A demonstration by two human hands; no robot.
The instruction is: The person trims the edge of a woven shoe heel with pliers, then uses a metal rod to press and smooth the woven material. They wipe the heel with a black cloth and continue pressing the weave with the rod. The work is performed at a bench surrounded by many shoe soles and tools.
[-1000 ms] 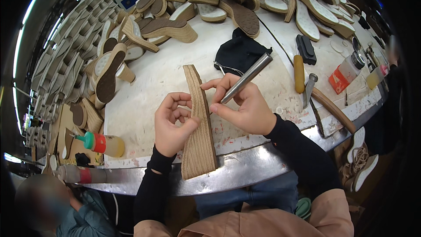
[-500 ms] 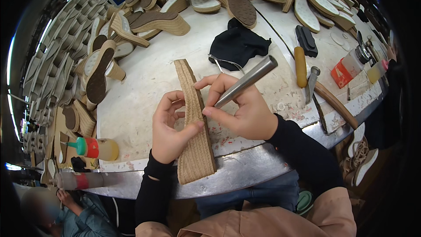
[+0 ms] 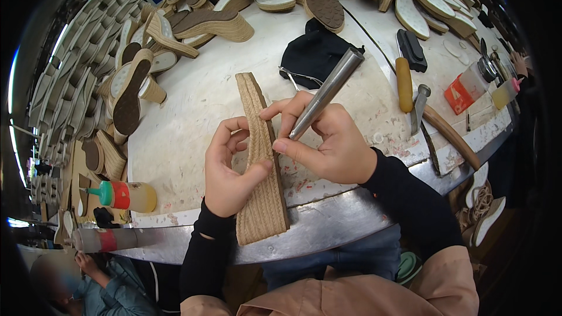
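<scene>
A woven, rope-covered wedge sole (image 3: 260,202) stands on edge over the near side of the table, its thick end toward me. My left hand (image 3: 225,178) grips it from the left, thumb lying across the braided side. On the other side, my right hand (image 3: 331,143) holds a smooth metal rod tool (image 3: 332,86), its wide end pointing up and away to the right. The right fingertips touch the sole's dark edge. Whether anything small is pinched there, I cannot tell. Just beyond lie a black cloth (image 3: 319,50) and a thin metal implement resembling tweezers (image 3: 298,77).
Wedge soles (image 3: 225,23) are heaped at the back and left. To the right lie a yellow-handled tool (image 3: 404,85), a hammer (image 3: 448,131) and bottles (image 3: 468,85). A green-capped bottle (image 3: 137,196) stands at left. Another person's sleeve (image 3: 120,289) shows lower left.
The metal rod's wide end has tipped upward and slightly left, so it stands steeper. Both hands keep hold, and the wedge sole has barely shifted.
</scene>
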